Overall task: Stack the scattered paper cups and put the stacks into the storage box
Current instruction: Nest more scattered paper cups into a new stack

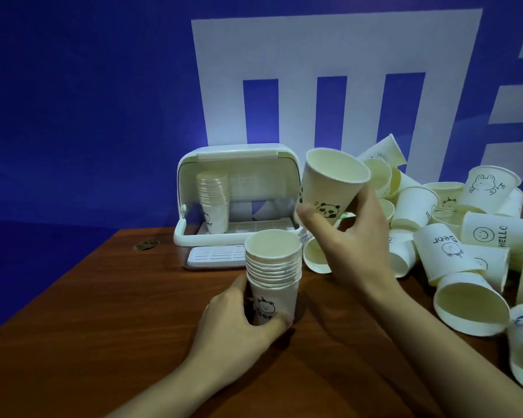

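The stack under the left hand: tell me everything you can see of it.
The stack of paper cups stands upright on the wooden table, in front of the storage box. White nested cups, rims layered near the top; the outermost shows a bear drawing with "Bear" lettering. The left hand grips its lower part, fingers wrapped round the base. Its top is open, apart from the cup above.

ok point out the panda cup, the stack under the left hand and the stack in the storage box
panda cup [329,188], head view, on its side wall above the panda print
bear cup stack [274,267], head view, on the nested rims
stack in the storage box [213,191], head view, on the rims
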Available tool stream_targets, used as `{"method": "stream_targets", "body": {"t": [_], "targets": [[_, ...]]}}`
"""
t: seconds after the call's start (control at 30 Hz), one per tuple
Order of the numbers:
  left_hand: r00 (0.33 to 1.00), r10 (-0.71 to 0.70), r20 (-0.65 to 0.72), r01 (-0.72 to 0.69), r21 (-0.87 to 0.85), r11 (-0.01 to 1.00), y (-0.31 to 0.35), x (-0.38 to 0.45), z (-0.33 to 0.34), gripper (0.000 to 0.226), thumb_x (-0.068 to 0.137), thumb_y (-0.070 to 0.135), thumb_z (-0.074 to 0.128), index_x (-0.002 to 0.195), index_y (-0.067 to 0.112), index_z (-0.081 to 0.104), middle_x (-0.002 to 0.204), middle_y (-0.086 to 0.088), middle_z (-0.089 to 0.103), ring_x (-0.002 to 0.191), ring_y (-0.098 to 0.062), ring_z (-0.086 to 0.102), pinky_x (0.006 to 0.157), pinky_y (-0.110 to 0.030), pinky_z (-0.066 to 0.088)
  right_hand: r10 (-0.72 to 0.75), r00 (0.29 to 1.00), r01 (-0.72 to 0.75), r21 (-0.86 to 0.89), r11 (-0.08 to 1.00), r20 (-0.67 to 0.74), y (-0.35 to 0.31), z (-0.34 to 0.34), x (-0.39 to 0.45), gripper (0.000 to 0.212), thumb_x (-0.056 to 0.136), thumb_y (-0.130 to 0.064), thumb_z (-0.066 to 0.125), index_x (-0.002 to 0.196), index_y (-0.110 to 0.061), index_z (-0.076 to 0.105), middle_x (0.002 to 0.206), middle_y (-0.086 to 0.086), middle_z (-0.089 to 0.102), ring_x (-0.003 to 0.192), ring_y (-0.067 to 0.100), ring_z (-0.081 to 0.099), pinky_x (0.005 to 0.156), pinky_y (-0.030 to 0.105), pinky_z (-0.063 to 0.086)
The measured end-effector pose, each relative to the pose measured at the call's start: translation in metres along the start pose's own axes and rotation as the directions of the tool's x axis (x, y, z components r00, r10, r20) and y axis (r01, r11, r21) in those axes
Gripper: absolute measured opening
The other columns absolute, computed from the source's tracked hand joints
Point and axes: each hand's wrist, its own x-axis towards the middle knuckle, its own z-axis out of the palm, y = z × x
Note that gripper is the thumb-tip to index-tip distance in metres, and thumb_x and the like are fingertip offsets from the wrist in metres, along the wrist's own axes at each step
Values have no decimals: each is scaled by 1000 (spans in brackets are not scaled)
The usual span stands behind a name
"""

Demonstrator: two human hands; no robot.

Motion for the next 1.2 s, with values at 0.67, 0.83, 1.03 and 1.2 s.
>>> {"method": "stream_targets", "body": {"t": [0.67,0.83,1.03,1.2], "targets": [[999,42,8,-41,-41,998,-2,1,1,58,69,64,76,121,42,63,105,24,77,100,1,72,90,-38,59,-196,946,230,-107,967,260,11,16,-27,48,81,-58,56,109,-21,67,105,-14,64,104,12,56,91,40,44],[999,36,8,-36,-18,999,-4,2,2,59,69,67,77,121,42,63,104,22,78,99,0,73,89,-38,59,-131,942,170,-102,980,308,12,20,-31,52,76,-58,49,115,-26,61,110,-28,52,112,9,46,97,39,38],[1000,13,11,-13,-17,1000,0,0,0,58,65,64,75,118,44,63,105,28,75,98,7,70,89,-36,59,13,946,24,-109,994,325,11,10,-18,54,68,-63,47,109,-33,64,110,-22,61,117,12,44,103,43,35],[999,3,35,-3,12,1000,0,0,-3,59,65,69,74,116,43,62,106,29,74,100,8,67,90,-34,58,188,971,-48,-652,757,146,14,-24,25,53,75,-48,62,122,-23,61,125,1,59,123,31,49,102,46,37]]}}
